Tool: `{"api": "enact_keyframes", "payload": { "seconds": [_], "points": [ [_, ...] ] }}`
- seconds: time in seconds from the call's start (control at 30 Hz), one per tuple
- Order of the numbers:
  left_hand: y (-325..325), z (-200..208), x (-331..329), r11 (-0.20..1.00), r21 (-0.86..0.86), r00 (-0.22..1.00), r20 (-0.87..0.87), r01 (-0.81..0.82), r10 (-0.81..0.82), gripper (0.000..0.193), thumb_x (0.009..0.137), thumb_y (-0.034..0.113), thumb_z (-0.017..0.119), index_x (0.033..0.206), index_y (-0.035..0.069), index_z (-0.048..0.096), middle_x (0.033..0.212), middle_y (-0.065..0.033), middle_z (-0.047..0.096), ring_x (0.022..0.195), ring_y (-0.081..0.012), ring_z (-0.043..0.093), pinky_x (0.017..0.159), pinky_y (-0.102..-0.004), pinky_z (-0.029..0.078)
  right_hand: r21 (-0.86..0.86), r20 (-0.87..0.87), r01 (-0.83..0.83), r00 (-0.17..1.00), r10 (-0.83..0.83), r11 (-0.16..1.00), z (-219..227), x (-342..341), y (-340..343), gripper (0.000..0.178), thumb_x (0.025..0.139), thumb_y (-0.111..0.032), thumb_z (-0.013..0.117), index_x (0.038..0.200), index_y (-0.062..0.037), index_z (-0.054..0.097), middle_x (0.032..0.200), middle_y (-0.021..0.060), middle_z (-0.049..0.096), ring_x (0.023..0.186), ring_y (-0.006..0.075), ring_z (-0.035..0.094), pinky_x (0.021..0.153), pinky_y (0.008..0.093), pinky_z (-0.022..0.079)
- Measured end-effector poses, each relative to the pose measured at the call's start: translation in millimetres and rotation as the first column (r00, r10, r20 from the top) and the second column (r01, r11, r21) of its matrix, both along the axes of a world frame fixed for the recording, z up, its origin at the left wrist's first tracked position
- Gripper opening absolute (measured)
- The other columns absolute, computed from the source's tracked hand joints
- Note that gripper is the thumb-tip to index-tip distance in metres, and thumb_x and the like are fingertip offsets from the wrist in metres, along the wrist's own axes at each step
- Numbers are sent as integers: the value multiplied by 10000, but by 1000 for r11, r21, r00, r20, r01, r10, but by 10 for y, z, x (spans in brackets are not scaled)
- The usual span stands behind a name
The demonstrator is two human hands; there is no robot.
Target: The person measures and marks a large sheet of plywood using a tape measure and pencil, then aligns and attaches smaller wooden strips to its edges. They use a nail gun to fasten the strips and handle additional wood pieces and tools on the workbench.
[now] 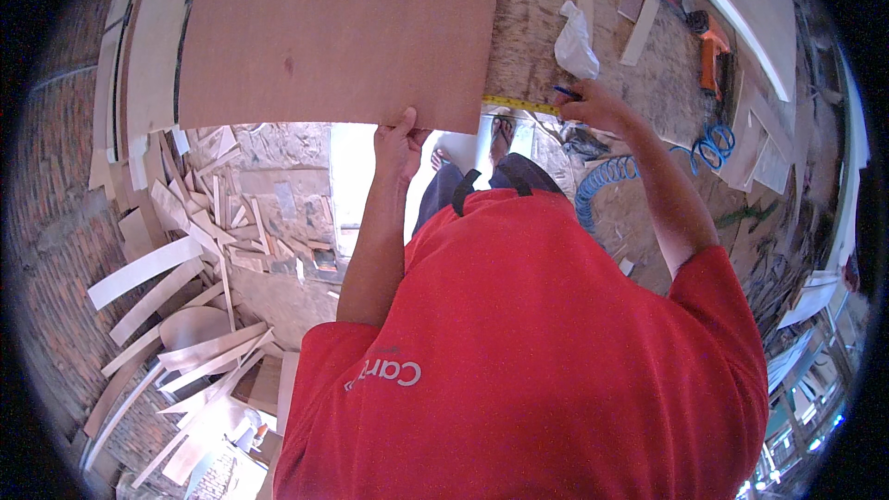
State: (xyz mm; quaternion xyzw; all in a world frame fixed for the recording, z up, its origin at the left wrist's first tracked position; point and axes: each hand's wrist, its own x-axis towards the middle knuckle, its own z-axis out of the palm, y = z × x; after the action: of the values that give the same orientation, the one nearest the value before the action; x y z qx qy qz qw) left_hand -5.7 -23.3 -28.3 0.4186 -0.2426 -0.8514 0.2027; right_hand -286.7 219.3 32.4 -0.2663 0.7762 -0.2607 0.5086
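A large reddish-brown plywood sheet lies on the worktable in front of me. Its near edge is gripped by my left hand, thumb on top and the other fingers beneath. To the right, my right hand is closed around a blue pen that sticks out past the fingers. A yellow tape measure stretches from the sheet's near right corner to my right fingers. Whether those fingers also grip the tape is unclear; I cannot make out its case.
Past my right hand lie a crumpled white plastic bag, an orange power tool and a thin wood strip. A coiled blue air hose hangs beside my right forearm. Many wood offcuts are piled at the left.
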Motion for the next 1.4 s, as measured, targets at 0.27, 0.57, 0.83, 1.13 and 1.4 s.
{"api": "enact_keyframes", "payload": {
  "seconds": [0.27,0.57,0.83,1.13,1.4],
  "points": [
    [-19,34,14,1000,-6,998,60,18,-17,407,943,59,663,1294,-21,474,1220,-177,593,1053,-307,651,888,-460,610,3,-15,-43,999,44,999,-176,-78,47,257,775,-221,705,921,-10,723,799,26,670,747,136,606,695,311,487],
    [-25,-172,54,1000,22,992,123,-10,7,353,922,75,691,1242,55,543,1124,-93,645,996,-245,660,812,-431,610,99,-83,-40,995,48,994,90,-103,159,266,777,-220,715,960,-28,742,817,6,674,760,134,612,721,303,486],
    [6,-62,17,1000,-27,989,150,-14,18,354,948,115,664,1261,16,531,1138,-108,623,1017,-252,639,881,-450,559,-176,-196,403,880,-433,898,469,-627,982,488,843,-300,717,1272,-73,662,930,80,697,845,147,643,776,297,502],
    [-38,581,-64,994,-83,985,152,-68,80,343,942,90,665,1216,-64,527,1108,-169,649,979,-286,670,865,-429,587,58,-930,332,361,-70,942,297,-1107,655,577,918,-466,643,1347,-83,608,1201,233,679,1092,376,657,948,472,492],
    [-153,1503,-412,971,-236,981,170,-48,90,183,888,78,717,1004,-22,617,890,-108,641,759,-212,668,705,-329,599,-422,-319,240,863,-391,874,1682,-239,-374,419,1048,-306,502,1426,-134,555,778,-12,538,673,46,455,575,222,361]
  ]
}}
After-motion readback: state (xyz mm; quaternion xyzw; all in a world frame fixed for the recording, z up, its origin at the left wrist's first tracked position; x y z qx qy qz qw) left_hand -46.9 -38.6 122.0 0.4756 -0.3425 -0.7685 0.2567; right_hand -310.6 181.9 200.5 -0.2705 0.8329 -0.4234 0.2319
